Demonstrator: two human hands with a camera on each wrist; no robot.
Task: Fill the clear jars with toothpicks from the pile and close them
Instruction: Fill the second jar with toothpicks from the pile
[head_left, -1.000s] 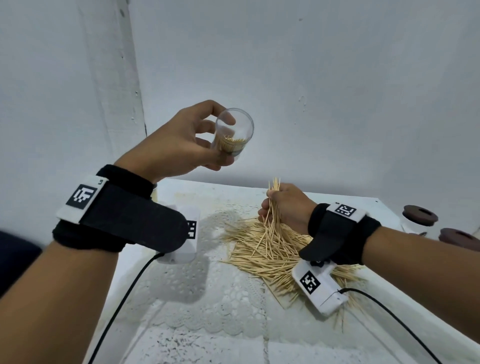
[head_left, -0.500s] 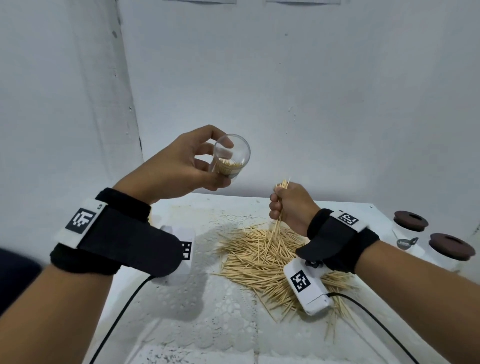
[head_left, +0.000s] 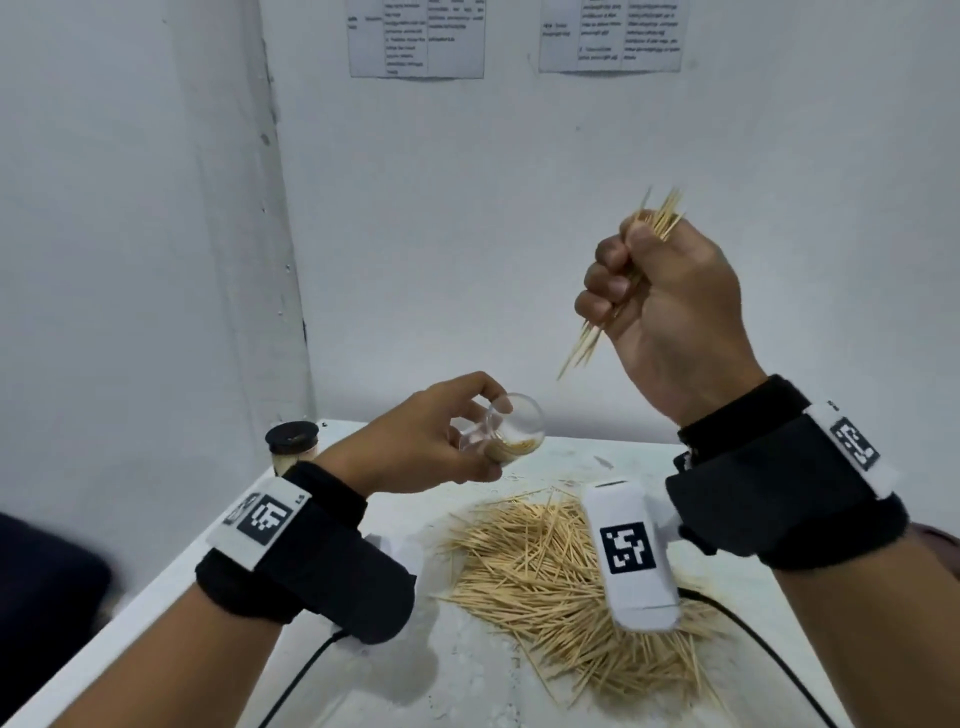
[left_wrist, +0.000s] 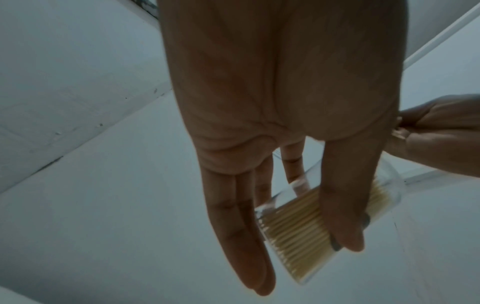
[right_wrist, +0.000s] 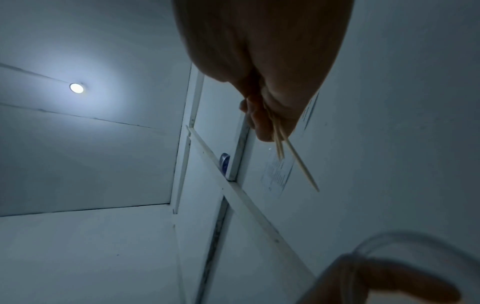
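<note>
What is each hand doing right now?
Left hand: holding the clear jar.
Right hand: closed around a bunch of toothpicks.

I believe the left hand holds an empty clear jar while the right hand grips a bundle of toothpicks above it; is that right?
Not quite: the clear jar in the left hand is already partly filled with toothpicks, as the left wrist view shows. The right hand does grip a toothpick bundle above it.

White walls (head_left: 519, 234) meeting at a corner, two printed sheets (head_left: 415, 39) hanging up high, ceiling light (right_wrist: 76, 88) glowing, white surface (head_left: 467, 691) standing below.
</note>
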